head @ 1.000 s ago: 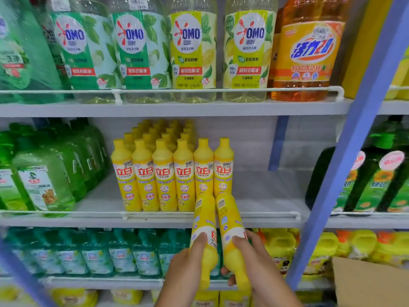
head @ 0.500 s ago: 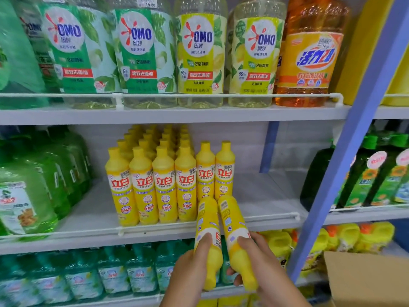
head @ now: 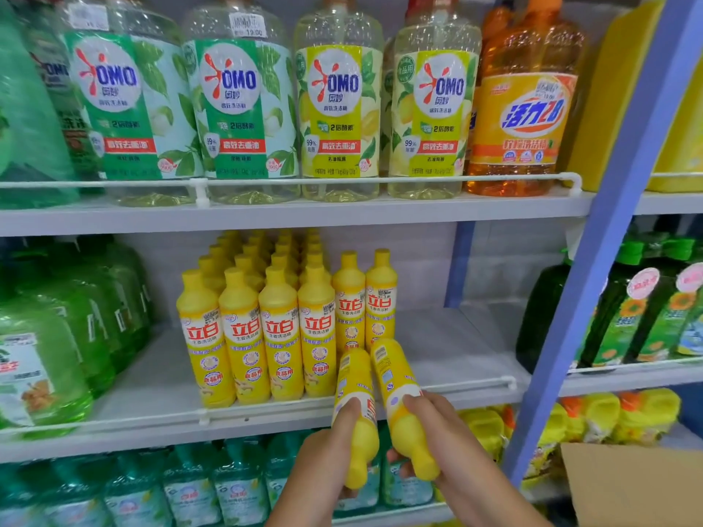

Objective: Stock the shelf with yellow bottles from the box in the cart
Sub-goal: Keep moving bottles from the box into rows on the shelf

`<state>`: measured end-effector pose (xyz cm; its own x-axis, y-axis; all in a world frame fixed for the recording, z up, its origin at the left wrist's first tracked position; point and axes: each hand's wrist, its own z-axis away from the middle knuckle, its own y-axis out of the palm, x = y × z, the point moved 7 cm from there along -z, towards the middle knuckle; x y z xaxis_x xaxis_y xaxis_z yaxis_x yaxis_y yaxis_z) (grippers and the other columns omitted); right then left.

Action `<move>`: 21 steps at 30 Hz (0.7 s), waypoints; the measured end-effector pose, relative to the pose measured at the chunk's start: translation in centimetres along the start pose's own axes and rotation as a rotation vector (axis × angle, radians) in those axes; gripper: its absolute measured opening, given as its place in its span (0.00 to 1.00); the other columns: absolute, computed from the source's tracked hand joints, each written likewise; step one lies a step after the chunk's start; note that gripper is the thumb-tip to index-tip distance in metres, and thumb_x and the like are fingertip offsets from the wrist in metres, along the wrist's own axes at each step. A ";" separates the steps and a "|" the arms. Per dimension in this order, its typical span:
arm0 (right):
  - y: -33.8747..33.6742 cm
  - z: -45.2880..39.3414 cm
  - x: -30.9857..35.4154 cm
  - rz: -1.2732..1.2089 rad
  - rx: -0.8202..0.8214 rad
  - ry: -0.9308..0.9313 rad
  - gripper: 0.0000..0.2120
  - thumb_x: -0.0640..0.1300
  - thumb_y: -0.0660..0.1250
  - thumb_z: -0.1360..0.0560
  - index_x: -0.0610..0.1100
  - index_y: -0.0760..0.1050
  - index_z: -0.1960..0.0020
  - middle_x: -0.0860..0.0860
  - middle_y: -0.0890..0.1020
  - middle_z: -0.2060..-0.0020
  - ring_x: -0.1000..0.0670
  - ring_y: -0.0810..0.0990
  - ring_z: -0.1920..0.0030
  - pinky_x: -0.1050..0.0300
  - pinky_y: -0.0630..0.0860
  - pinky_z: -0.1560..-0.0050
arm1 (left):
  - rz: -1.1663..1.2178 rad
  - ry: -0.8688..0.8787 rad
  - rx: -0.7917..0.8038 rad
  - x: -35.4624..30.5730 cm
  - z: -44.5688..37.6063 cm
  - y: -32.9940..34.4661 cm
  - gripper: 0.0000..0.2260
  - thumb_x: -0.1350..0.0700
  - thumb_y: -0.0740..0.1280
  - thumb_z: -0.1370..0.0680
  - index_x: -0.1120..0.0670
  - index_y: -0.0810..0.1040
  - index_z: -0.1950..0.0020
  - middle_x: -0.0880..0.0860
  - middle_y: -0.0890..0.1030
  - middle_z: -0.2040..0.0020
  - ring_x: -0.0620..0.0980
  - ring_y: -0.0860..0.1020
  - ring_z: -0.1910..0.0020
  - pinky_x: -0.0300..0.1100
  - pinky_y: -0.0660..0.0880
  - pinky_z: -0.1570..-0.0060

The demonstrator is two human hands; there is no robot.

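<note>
My left hand [head: 327,462] grips one yellow bottle [head: 353,389], and my right hand [head: 437,439] grips a second yellow bottle [head: 395,378]. Both bottles point base-first at the middle shelf [head: 456,344], caps toward me, their bases just over the front rail. Several rows of matching yellow bottles [head: 281,329] stand on that shelf to the left. Two more [head: 365,298] stand further back, right behind the held pair. The cardboard box [head: 639,484] shows at the lower right corner.
A white wire rail [head: 475,384] runs along the shelf front. Bare shelf lies right of the yellow rows. Green bottles [head: 57,336] fill the left side, and large OMO bottles [head: 338,108] stand on the upper shelf. A blue upright post [head: 593,260] stands at right.
Both hands have carried the two bottles up and forward, so their bases now reach the middle shelf's front rail. The view has moved closer to the shelf.
</note>
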<state>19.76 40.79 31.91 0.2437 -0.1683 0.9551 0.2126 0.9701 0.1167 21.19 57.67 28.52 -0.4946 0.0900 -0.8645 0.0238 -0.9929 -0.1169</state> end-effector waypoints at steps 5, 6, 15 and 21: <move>0.0 -0.6 0.9 0.020 0.015 0.035 0.14 0.47 0.64 0.19 0.43 0.69 0.37 0.35 0.82 0.57 0.38 0.82 0.69 0.53 0.75 0.74 | 0.037 -0.028 0.010 -0.4 -0.6 0.6 0.37 0.26 0.67 0.34 0.60 0.84 0.49 0.58 0.85 0.60 0.54 0.83 0.61 0.44 0.79 0.63; 0.1 -0.6 1.2 0.028 0.027 0.047 0.13 0.47 0.64 0.19 0.43 0.69 0.38 0.35 0.81 0.58 0.39 0.81 0.69 0.53 0.75 0.74 | 0.048 -0.044 -0.005 -0.4 -1.0 0.6 0.39 0.24 0.67 0.38 0.59 0.85 0.53 0.58 0.85 0.61 0.56 0.84 0.60 0.47 0.81 0.58; 0.3 -0.5 2.8 0.021 0.125 0.160 0.15 0.49 0.66 0.20 0.37 0.74 0.42 0.40 0.78 0.68 0.42 0.79 0.70 0.52 0.78 0.69 | 0.117 0.003 0.046 -2.9 -0.5 0.8 0.36 0.31 0.70 0.33 0.49 0.71 0.32 0.62 0.83 0.63 0.57 0.80 0.71 0.42 0.72 0.72; 0.1 -1.0 3.1 -0.092 0.208 0.276 0.23 0.47 0.72 0.24 0.34 0.72 0.36 0.38 0.80 0.65 0.41 0.80 0.68 0.48 0.82 0.63 | 0.193 0.052 0.213 -4.1 1.0 1.4 0.18 0.35 0.56 0.20 0.42 0.67 0.34 0.61 0.77 0.64 0.49 0.70 0.81 0.33 0.64 0.73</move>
<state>21.49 40.22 34.58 0.4847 -0.2702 0.8319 0.0556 0.9587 0.2790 22.36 55.84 32.35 -0.4531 -0.1037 -0.8854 -0.0724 -0.9856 0.1525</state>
